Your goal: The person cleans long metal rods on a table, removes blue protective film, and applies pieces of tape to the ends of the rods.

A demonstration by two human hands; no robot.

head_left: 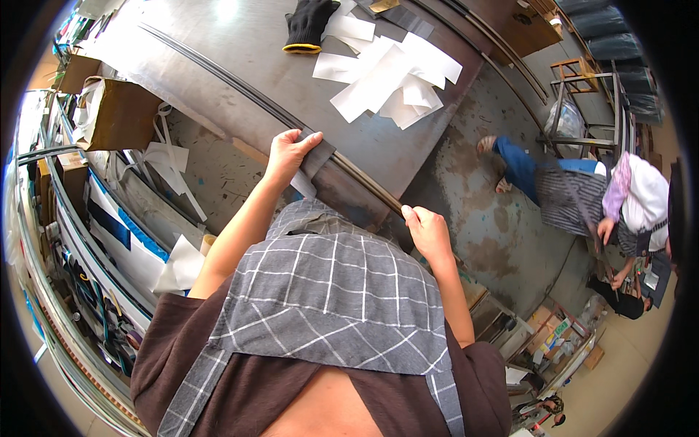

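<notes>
Long thin metal strips (218,71) run diagonally from the far left of the metal-topped table (191,29) toward my right side. My left hand (288,154) is closed at the near edge, its thumb on a dark grey flat piece (318,157) that lies across the strips. I cannot make out what that piece is. At the near right end of the strips, my right hand (429,231) is closed with the thumb on top. White paper pieces (382,76) lie scattered beyond the strips, and a black glove with a yellow cuff (306,28) rests beside them.
On the left stand a cardboard box (116,113) and a rack (69,218) of long profiles and sheets. More long rods (502,69) extend past the table's right edge. Across the stained floor (473,189), a person in blue trousers (518,166) is near a metal frame (582,138).
</notes>
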